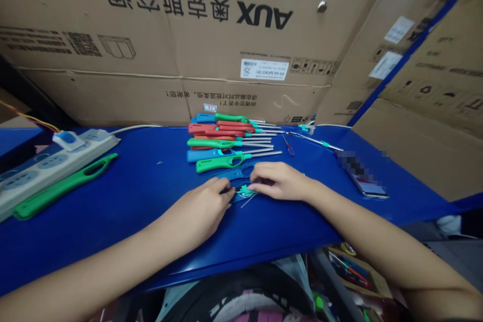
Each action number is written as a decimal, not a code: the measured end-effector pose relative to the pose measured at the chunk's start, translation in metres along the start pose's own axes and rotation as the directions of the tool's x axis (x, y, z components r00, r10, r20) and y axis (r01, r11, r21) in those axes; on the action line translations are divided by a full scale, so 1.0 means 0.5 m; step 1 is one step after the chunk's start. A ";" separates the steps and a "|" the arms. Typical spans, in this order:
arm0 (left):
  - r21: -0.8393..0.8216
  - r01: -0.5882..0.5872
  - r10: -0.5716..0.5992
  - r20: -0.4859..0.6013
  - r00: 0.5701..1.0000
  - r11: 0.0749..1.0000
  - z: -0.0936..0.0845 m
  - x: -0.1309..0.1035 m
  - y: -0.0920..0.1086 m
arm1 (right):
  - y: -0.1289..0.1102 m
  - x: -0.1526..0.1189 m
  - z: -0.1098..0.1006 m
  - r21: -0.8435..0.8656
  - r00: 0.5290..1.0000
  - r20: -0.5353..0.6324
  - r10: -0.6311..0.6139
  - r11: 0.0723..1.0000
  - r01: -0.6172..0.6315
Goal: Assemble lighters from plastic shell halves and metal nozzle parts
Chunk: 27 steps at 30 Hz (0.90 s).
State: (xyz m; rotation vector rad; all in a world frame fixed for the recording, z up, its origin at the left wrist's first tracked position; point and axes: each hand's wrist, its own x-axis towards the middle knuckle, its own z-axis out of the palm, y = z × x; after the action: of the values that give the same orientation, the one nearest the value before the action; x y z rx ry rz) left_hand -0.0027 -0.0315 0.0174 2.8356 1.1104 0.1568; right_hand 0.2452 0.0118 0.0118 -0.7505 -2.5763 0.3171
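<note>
My left hand (pixel 209 206) pinches the near end of an opened blue lighter casing (pixel 237 198) lying on the blue table. My right hand (pixel 281 181) is closed at the other end, its fingertips at a teal trigger part (pixel 246 189) with thin wires. Exactly what lies between my right fingertips is partly hidden. Just beyond my hands rests another blue casing half (pixel 239 173). Farther back lies a pile of long-nosed lighters with red, blue and green handles, the nearest being a green lighter (pixel 219 163).
At left are a white power strip (pixel 49 168) and a green casing half (pixel 68 188). A small screwdriver (pixel 290 148), a lighter rod (pixel 320 143) and a phone (pixel 364 176) lie on the right. Cardboard (pixel 158 50) walls the back.
</note>
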 end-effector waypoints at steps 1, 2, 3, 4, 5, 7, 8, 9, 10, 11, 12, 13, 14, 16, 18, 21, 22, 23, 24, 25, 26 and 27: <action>-0.006 -0.003 0.003 -0.006 1.000 1.000 0.001 -0.001 -0.001 | 0.008 0.001 -0.011 -0.085 0.998 -0.055 0.025 0.996 -0.030; -0.015 -0.002 0.002 -0.008 1.000 1.000 0.003 -0.002 -0.001 | 0.020 0.001 -0.025 -0.202 0.990 -0.119 0.075 0.975 -0.098; -0.026 0.000 0.000 -0.012 1.000 1.000 0.004 -0.003 -0.002 | 0.037 0.000 -0.042 -0.334 0.968 -0.195 0.159 0.917 -0.218; -0.039 -0.001 0.000 -0.014 1.000 0.999 0.005 -0.004 -0.001 | 0.057 -0.001 -0.062 -0.437 0.922 -0.281 0.267 0.819 -0.370; -0.050 -0.003 0.002 -0.019 1.000 0.999 0.005 -0.006 0.000 | 0.082 -0.004 -0.084 -0.483 0.840 -0.378 0.388 0.692 -0.537; -0.056 -0.016 0.014 -0.030 0.999 0.998 0.006 -0.008 0.002 | 0.142 -0.017 -0.130 -0.454 0.618 -0.470 0.630 0.428 -0.781; -0.050 -0.023 0.021 -0.037 0.999 0.998 0.006 -0.009 0.002 | 0.174 -0.025 -0.152 -0.426 0.499 -0.461 0.734 0.310 -0.850; -0.043 -0.027 0.025 -0.043 0.999 0.999 0.006 -0.010 0.003 | 0.206 -0.035 -0.171 -0.408 0.434 -0.458 0.776 0.250 -0.878; -0.039 -0.026 0.025 -0.044 0.999 0.999 0.006 -0.009 0.003 | 0.236 -0.044 -0.188 -0.397 0.395 -0.457 0.797 0.215 -0.892; -0.039 -0.026 0.024 -0.046 0.999 0.999 0.006 -0.009 0.002 | 0.263 -0.054 -0.201 -0.386 0.362 -0.452 0.815 0.188 -0.903; -0.044 -0.026 0.024 -0.049 0.999 0.999 0.006 -0.008 0.001 | 0.288 -0.062 -0.210 -0.380 0.347 -0.437 0.830 0.179 -0.907; -0.051 -0.026 0.024 -0.052 0.998 0.998 0.007 -0.006 -0.001 | 0.308 -0.069 -0.216 -0.382 0.355 -0.416 0.837 0.194 -0.904; -0.058 -0.028 0.025 -0.055 0.998 0.998 0.008 -0.004 -0.003 | 0.324 -0.073 -0.219 -0.387 0.374 -0.388 0.842 0.219 -0.896; -0.073 -0.035 0.030 -0.070 0.997 0.997 0.010 0.000 -0.009 | 0.347 -0.078 -0.219 -0.398 0.405 -0.330 0.853 0.263 -0.879; -0.097 -0.036 0.027 -0.088 0.996 0.995 0.013 0.003 -0.015 | 0.358 -0.077 -0.216 -0.402 0.415 -0.286 0.864 0.284 -0.870; -0.148 -0.037 0.021 -0.110 0.994 0.988 0.016 0.001 -0.021 | 0.360 -0.072 -0.219 -0.389 0.391 -0.270 0.880 0.272 -0.880; -0.169 -0.039 0.019 -0.119 0.993 0.985 0.016 0.000 -0.021 | 0.357 -0.069 -0.224 -0.380 0.377 -0.279 0.883 0.259 -0.888; -0.195 -0.039 0.013 -0.134 0.991 0.980 0.014 -0.002 -0.020 | 0.352 -0.065 -0.229 -0.368 0.362 -0.297 0.883 0.244 -0.897; -0.231 -0.037 0.001 -0.156 0.988 0.972 0.012 -0.003 -0.018 | 0.344 -0.059 -0.235 -0.351 0.351 -0.322 0.879 0.233 -0.907; -0.279 -0.035 -0.018 -0.183 0.983 0.960 0.008 -0.003 -0.016 | 0.332 -0.051 -0.239 -0.332 0.348 -0.351 0.869 0.232 -0.915; -0.339 -0.032 -0.044 -0.215 0.976 0.940 0.005 -0.001 -0.012 | 0.316 -0.040 -0.240 -0.308 0.356 -0.381 0.854 0.245 -0.919; -0.413 -0.031 -0.076 -0.239 0.968 0.910 0.001 0.002 -0.009 | 0.295 -0.028 -0.236 -0.282 0.380 -0.406 0.831 0.282 -0.917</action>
State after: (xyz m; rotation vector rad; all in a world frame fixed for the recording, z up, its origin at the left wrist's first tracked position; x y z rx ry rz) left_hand -0.0051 -0.0276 0.0166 2.4649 1.0038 0.6813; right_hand 0.3779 0.1372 0.0617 -2.2946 -1.7417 -0.1050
